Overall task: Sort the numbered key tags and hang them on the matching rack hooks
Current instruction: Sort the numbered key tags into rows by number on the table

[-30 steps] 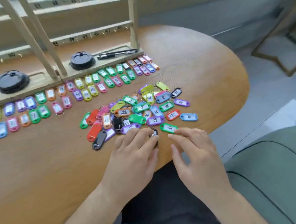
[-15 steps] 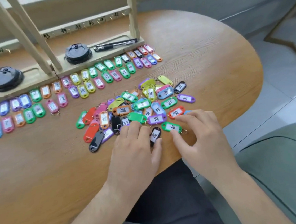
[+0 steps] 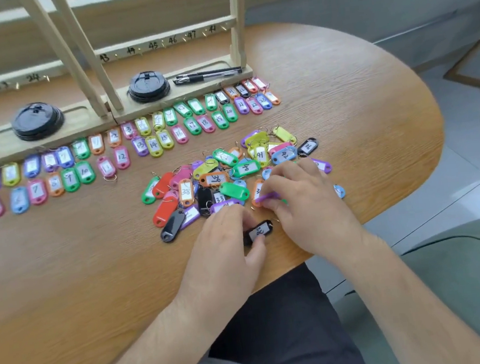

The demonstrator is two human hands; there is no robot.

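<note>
Head view: the left hand (image 3: 224, 242) pinched a black tag (image 3: 259, 230), the right hand (image 3: 302, 202) a purple tag (image 3: 266, 197). Sorted rows (image 3: 153, 143) lay along the table (image 3: 342, 98)'s far edge; a pile (image 3: 218, 181) waited; hooks (image 3: 152, 48) looked bare.

The worktop (image 3: 65, 272) is warm brown with wood grain. The key tags (image 3: 244, 168) are green, red, orange, pink, purple, yellow, blue and black, each with a white label numbered in black. The rack (image 3: 86, 120) is pale wood; the lids (image 3: 149, 86) and pen (image 3: 208, 75) are black.
</note>
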